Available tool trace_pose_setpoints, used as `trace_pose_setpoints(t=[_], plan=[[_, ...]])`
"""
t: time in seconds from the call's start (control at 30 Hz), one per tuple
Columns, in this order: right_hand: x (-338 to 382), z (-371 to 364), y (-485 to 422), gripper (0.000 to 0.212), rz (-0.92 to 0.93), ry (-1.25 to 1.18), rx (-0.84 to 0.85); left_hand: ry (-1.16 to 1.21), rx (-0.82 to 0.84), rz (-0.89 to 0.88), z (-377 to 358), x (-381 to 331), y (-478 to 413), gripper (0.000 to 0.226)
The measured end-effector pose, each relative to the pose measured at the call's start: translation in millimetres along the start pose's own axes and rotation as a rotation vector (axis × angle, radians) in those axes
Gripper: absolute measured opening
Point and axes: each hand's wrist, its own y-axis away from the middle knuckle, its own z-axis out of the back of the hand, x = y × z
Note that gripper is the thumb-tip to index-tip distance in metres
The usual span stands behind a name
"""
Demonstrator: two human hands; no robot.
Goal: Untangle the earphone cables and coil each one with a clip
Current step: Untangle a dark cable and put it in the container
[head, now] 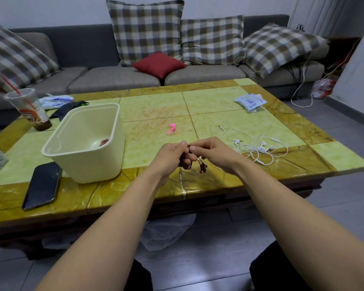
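Over the table's near edge, my left hand (172, 156) and my right hand (213, 153) meet and both pinch a dark red earphone cable (201, 165), bunched between the fingers with its earbuds dangling below. A tangle of white earphone cables (252, 144) lies on the table just right of my right hand. A pink clip (171, 128) lies on the table beyond my hands. Another reddish coiled cable (104, 142) sits at the bottom of the cream tub (93, 173).
A black phone (43, 184) lies at the tub's left near the table's front edge. A plastic cup with a straw (31, 111) stands at the far left. Packets (250, 101) lie at the far right, and a sofa with cushions stands behind the table (156, 106).
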Motion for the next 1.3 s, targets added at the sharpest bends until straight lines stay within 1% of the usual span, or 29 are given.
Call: trace_pose_setpoints(t=[0.07, 0.17, 0.23, 0.3, 0.37, 0.43, 0.5, 0.57, 0.7, 0.8, 0.9, 0.97, 1.0, 1.07, 1.13, 1.23, 1.27, 1.3], plan=[[-4.2, -1.1, -1.2, 0.019, -0.004, 0.045, -0.027, -0.174, -0.07, -0.033, -2.1, 1.2, 0.8, 0.042], [-6.2, -3.6, -3.0, 0.017, 0.029, 0.203, -0.142, -0.457, -0.213, -0.002, -3.8, 0.5, 0.4, 0.04], [-3.8, -5.4, -3.3, 0.019, 0.043, 0.248, -0.169, -0.492, -0.264, 0.052, -5.8, -3.4, 2.8, 0.039], [-0.2, -6.8, -2.0, 0.023, -0.002, 0.163, -0.123, -0.434, -0.251, 0.093, -6.3, -3.2, 1.3, 0.037], [0.6, -9.9, -0.2, 0.025, -0.105, 0.058, -0.023, -0.356, -0.238, 0.104, -4.7, 0.2, -1.7, 0.036], [-2.0, -12.3, 0.1, 0.029, -0.177, -0.011, 0.07, -0.214, -0.228, 0.116, -2.5, 1.1, -4.0, 0.036], [-3.2, -12.9, -0.6, 0.033, -0.191, -0.11, 0.109, -0.018, -0.203, 0.1, -1.7, -1.6, -4.1, 0.036], [-0.3, -12.2, -1.8, 0.031, -0.182, -0.174, 0.093, 0.137, -0.198, 0.092, -1.8, -5.3, -2.5, 0.033], [2.9, -12.8, -4.2, 0.024, -0.136, -0.18, -0.058, 0.252, -0.19, 0.055, -6.2, -7.5, -3.0, 0.039], [0.5, -15.5, -6.9, 0.021, -0.04, -0.097, -0.166, 0.286, -0.204, 0.085, -7.6, -5.8, -3.9, 0.037], [-0.3, -14.0, -8.1, 0.023, 0.005, -0.024, -0.239, 0.295, -0.206, 0.086, -6.7, -5.9, -4.7, 0.036], [-0.8, -11.7, -7.9, 0.025, 0.008, 0.024, -0.242, 0.29, -0.195, 0.069, -5.8, -6.0, -4.7, 0.042], [0.2, -10.9, -6.2, 0.025, -0.009, -0.019, -0.213, 0.29, -0.187, 0.063, -5.3, -6.7, -3.9, 0.044], [2.0, -11.0, -4.0, 0.025, -0.027, -0.115, -0.17, 0.278, -0.167, 0.056, -5.0, -7.1, -2.7, 0.039], [3.7, -11.6, -3.4, 0.024, -0.021, -0.213, -0.189, 0.249, -0.14, 0.059, -5.1, -7.4, -2.2, 0.035], [2.7, -10.5, -6.8, 0.026, -0.043, -0.417, -0.237, 0.143, -0.098, 0.057, -5.5, -7.2, -1.4, 0.04], [2.0, -10.6, -7.4, 0.027, -0.054, -0.45, -0.244, 0.11, -0.088, 0.056, -5.6, -6.6, -0.8, 0.04], [1.3, -10.4, -7.6, 0.029, -0.061, -0.432, -0.251, 0.088, -0.079, 0.052, -5.2, -5.6, -0.7, 0.04]])
